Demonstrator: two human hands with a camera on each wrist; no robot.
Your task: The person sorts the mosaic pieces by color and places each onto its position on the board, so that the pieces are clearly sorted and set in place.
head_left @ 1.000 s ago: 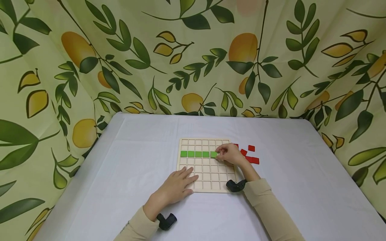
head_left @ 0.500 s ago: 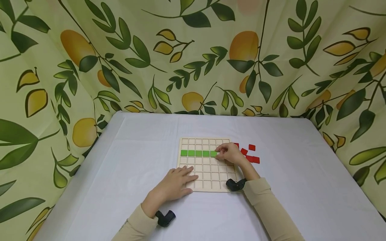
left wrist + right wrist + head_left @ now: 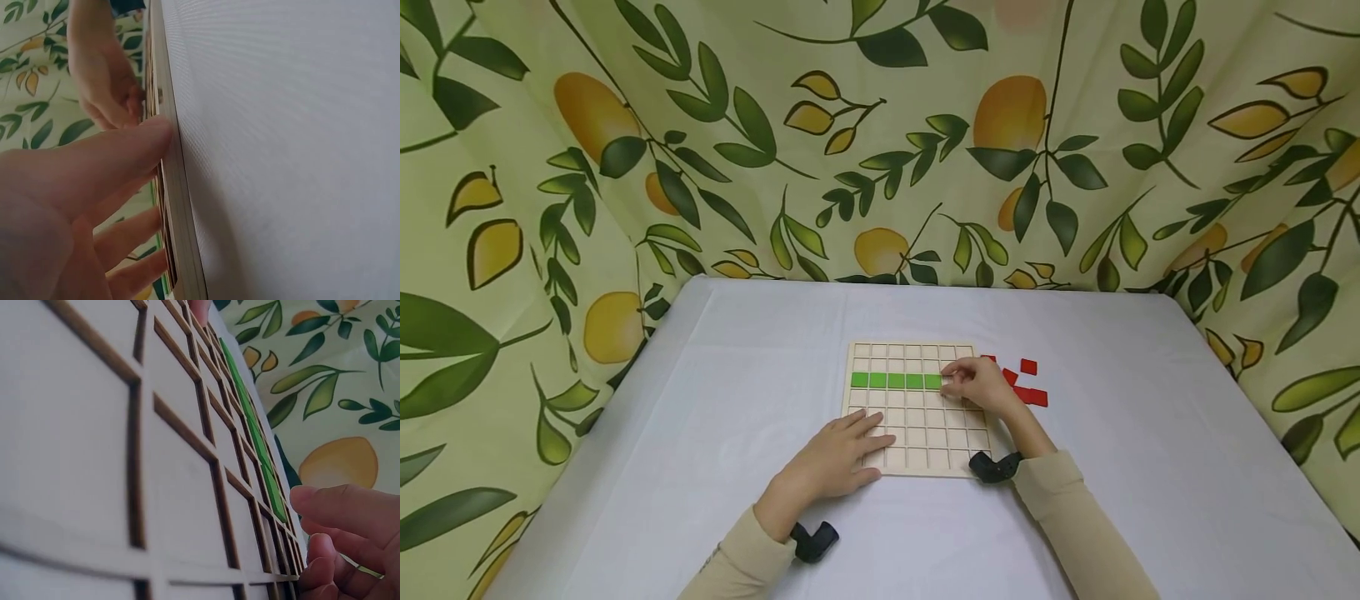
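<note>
A pale wooden grid board lies on the table. Across its third row from the back, several green square tiles sit side by side. My left hand rests spread on the board's near left corner; its thumb touches the front edge in the left wrist view. My right hand is over the board's right side, beside the last green tile of the row. In the right wrist view its thumb and fingertips are apart, with other fingers loosely curled. A thin green strip shows between those fingers; what it is cannot be told.
Several red square tiles lie loose to the right of the board, some partly behind the right hand. A white cloth covers the table. A leaf-and-fruit patterned curtain stands behind and at both sides.
The last green tile in the row has settled level with the others. My right hand's fingers have come off it and moved slightly right. My left hand has stayed in place.
</note>
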